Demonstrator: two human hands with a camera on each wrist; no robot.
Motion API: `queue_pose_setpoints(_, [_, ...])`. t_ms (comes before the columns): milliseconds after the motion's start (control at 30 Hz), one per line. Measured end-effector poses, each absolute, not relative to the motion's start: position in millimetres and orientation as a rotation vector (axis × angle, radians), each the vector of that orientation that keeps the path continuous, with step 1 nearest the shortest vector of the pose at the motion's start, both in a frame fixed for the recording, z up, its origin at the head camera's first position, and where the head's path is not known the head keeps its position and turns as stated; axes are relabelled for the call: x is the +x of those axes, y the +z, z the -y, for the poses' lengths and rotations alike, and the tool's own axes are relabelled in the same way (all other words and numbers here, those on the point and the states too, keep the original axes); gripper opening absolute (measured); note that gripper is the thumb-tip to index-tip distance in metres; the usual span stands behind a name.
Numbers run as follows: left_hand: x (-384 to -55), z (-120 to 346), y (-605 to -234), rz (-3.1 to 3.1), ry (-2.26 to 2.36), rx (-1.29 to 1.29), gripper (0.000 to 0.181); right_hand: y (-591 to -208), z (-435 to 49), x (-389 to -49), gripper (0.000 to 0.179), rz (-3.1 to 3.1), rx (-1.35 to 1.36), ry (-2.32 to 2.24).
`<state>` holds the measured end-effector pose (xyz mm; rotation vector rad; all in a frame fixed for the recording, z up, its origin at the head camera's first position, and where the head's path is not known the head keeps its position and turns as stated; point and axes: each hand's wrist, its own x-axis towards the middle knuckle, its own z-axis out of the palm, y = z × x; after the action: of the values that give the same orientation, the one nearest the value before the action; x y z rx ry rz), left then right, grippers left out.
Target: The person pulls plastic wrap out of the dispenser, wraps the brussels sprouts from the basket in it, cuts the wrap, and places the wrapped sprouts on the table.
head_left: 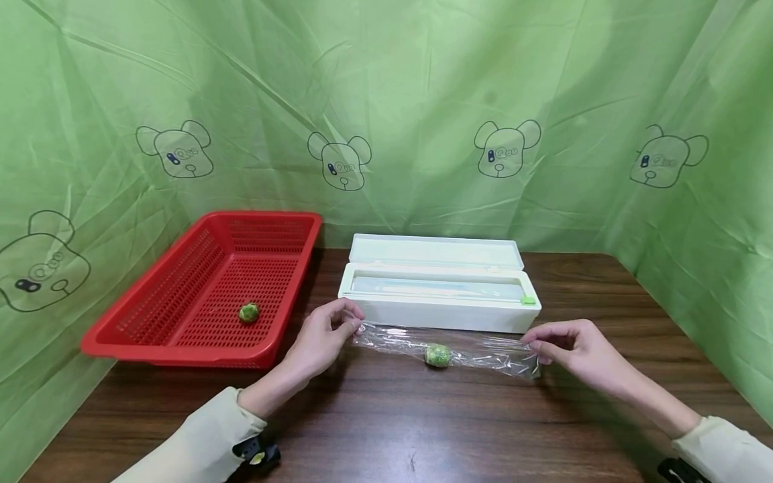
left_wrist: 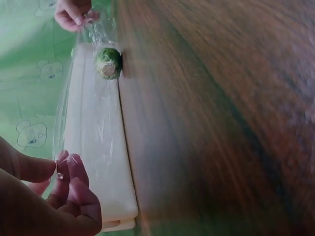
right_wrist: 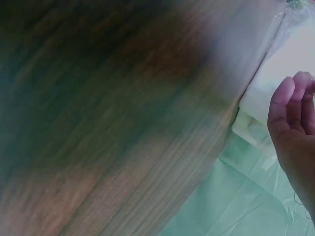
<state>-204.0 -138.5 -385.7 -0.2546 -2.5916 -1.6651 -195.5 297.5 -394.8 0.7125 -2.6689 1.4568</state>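
A strip of clear plastic wrap [head_left: 483, 355] stretches between the two hands in front of the white box. My left hand [head_left: 323, 339] pinches its left end between thumb and fingers, and in the left wrist view the thumb [left_wrist: 37, 168] meets the fingers at the film. My right hand [head_left: 582, 349] pinches the right end. Midway along the strip is a small green Brussels sprout [head_left: 437, 355], with the film gathered around it. In the left wrist view the sprout [left_wrist: 108, 63] shows its pale cut stem. The right wrist view shows the right hand [right_wrist: 298, 113] at its edge.
A white wrap dispenser box [head_left: 441, 312] stands behind the strip, its lid [head_left: 435, 251] raised and a green slider [head_left: 528, 300] at its right. To the left, a red plastic basket [head_left: 296, 282] holds another sprout [head_left: 248, 312]. Green printed curtains [head_left: 417, 80] surround the brown wooden table [head_left: 374, 429].
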Motion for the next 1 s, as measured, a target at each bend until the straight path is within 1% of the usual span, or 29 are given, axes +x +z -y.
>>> queue_pose_setpoints(200, [-202.0, 139.1, -385.4, 2.665, -1.611, -0.319, 0.019, -397.7, -299.3, -196.1, 0.015, 2.698, 0.780, 1.411])
queue_pose_setpoints(500, [-203.4, 140.7, -388.7, 2.759, -1.509, -0.346, 0.019, -398.0, -298.5, -198.7, 0.014, 2.767, 0.875, 1.279])
queue_pose_setpoints(800, [-205.2, 139.5, -393.2, 2.854, -1.433, -0.317, 0.016, -402.8, -296.9, -205.6, 0.011, 2.853, 0.882, 1.147])
queue_pose_setpoints(1000, [-201.1, 140.0, -391.1, 2.910, -1.227, -0.388, 0.014, -402.2, -297.6, -207.6, 0.013, 2.848, 0.929, 1.146])
